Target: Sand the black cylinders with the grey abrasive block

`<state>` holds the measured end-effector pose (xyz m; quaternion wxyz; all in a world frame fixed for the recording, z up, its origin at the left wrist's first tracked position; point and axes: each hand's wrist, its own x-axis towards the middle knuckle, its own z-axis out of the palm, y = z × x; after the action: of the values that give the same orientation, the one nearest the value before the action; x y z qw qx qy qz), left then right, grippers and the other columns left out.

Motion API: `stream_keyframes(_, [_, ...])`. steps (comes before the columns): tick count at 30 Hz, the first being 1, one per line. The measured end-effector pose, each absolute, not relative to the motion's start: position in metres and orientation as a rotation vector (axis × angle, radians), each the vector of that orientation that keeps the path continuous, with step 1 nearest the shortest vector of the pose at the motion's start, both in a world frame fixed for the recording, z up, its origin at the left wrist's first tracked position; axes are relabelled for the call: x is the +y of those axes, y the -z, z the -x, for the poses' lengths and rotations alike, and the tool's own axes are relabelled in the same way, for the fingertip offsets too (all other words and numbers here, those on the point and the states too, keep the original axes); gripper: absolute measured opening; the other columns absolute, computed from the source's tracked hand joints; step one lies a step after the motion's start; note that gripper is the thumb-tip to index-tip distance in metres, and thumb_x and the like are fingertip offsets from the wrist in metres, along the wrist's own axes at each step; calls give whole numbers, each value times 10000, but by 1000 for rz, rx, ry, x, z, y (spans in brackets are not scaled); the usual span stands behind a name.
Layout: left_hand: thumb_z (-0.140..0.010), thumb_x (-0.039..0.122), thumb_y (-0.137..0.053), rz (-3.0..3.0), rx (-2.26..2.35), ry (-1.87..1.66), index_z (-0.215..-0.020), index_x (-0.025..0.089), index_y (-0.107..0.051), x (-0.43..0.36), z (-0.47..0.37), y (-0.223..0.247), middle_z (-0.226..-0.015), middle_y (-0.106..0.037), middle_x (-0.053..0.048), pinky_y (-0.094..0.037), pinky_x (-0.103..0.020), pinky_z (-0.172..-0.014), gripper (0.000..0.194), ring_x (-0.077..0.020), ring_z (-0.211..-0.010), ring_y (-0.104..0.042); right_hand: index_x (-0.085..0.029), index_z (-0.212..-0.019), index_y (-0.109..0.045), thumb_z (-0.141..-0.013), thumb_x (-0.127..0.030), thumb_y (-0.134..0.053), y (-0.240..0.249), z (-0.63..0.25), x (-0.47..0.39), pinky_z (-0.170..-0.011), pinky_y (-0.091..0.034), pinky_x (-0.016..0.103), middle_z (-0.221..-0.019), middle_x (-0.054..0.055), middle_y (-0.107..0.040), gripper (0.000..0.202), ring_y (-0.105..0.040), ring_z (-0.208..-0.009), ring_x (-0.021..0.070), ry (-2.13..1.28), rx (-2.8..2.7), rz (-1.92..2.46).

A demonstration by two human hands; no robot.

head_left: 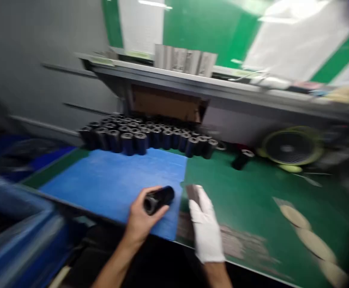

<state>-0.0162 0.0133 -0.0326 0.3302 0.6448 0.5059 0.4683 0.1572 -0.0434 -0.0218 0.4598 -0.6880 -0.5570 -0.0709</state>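
My bare left hand [138,220] is wrapped around a black hollow cylinder [164,196], tilted so that its open end faces me. It is held above the right part of the blue mat [108,176]. To its right, my right hand [207,232] wears a white glove and has its fingers closed on a thin grey-brown flat piece [192,193]. That piece is apart from the cylinder; blur hides what it is made of. Many similar black cylinders [127,144] stand upright in rows behind the mat.
One separate black cylinder [242,160] leans near a round fan [291,147] at the right rear. Round beige discs [316,243] lie on the green tabletop [240,200]. A shelf [174,76] with grey boxes [186,61] crosses above. Blue crates [27,244] stand lower left.
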Motion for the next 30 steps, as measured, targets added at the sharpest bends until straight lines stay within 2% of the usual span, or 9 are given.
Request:
stream_keyframes(4, [-748, 249, -801, -1583, 1154, -1251, -1211, 217, -629, 16, 31, 42, -1237, -710, -60, -507, -348, -1064, 495, -222, -1165, -671, -217, -1533, -420, -1014, -516, -485, 47, -133, -47, -1191, -389, 388, -1582, 66, -406, 602, -411, -1443, 227, -382, -1171, 1615])
stream_keyframes(7, [-744, 189, -805, -1532, 1162, -1254, -1236, 235, -622, 16, 37, 50, -1256, -700, -49, -506, -330, -1055, 528, -213, -1168, -666, -266, -1558, -378, -1013, -477, -505, 58, -122, -49, -1244, -298, 464, -1605, 48, -365, 599, -374, -1465, 243, -467, -1223, 1554])
stream_keyframes(10, [-741, 203, -823, -1501, 1119, -1262, -1243, 231, -628, 14, 35, 53, -1249, -706, -51, -516, -316, -1038, 539, -216, -1160, -670, -252, -1530, -425, -1020, -367, -506, 62, -110, -42, -1174, -404, 526, -1593, 87, -381, 529, -410, -1442, 291, -127, -1491, 1506])
stream_keyframes(14, [-859, 198, -684, -1464, 1140, -1318, -1155, 189, -667, 16, 33, 54, -1151, -743, -64, -547, -288, -956, 297, -198, -1062, -703, -156, -1416, -545, -996, -239, -492, 54, -92, -20, -1050, -532, 513, -1539, 167, -443, 432, -400, -1440, 350, 287, -1898, 1378])
stream_keyframes(17, [-847, 156, -664, -1455, 1174, -1316, -1137, 176, -664, 17, 34, 54, -1112, -754, -63, -557, -265, -896, 290, -185, -982, -717, -114, -1408, -528, -996, -203, -452, 44, -86, -12, -998, -574, 473, -1504, 189, -481, 428, -426, -1425, 339, 340, -1981, 1419])
stream_keyframes(20, [-841, 195, -709, -1467, 1119, -1276, -1185, 198, -656, 16, 33, 55, -1163, -746, -48, -544, -256, -937, 347, -193, -1060, -705, -121, -1401, -515, -1002, -229, -424, 39, -89, -15, -889, -624, 430, -1463, 196, -522, 423, -494, -1374, 333, 446, -2006, 1424])
stream_keyframes(24, [-845, 179, -690, -1476, 1198, -1293, -1113, 182, -661, 15, 32, 58, -1010, -763, -35, -552, -232, -789, 269, -179, -903, -716, -162, -1374, -546, -1024, -236, -409, 33, -87, -19, -969, -587, 461, -1467, 166, -528, 384, -480, -1387, 323, 358, -1986, 1522])
stream_keyframes(28, [-892, 198, -649, -1473, 1105, -1304, -1155, 206, -665, 16, 33, 58, -1144, -746, -41, -535, -256, -935, 264, -190, -1058, -699, -124, -1360, -557, -1019, -267, -391, 33, -81, -23, -726, -642, 378, -1435, 204, -546, 405, -516, -1348, 353, 492, -2073, 1487])
stream_keyframes(30, [-898, 223, -655, -1474, 1114, -1292, -1125, 213, -660, 16, 33, 57, -1099, -752, -28, -540, -254, -909, 228, -178, -1006, -703, -136, -1356, -572, -1021, -246, -370, 30, -82, -15, -792, -636, 398, -1455, 191, -533, 407, -483, -1380, 344, 430, -2067, 1532])
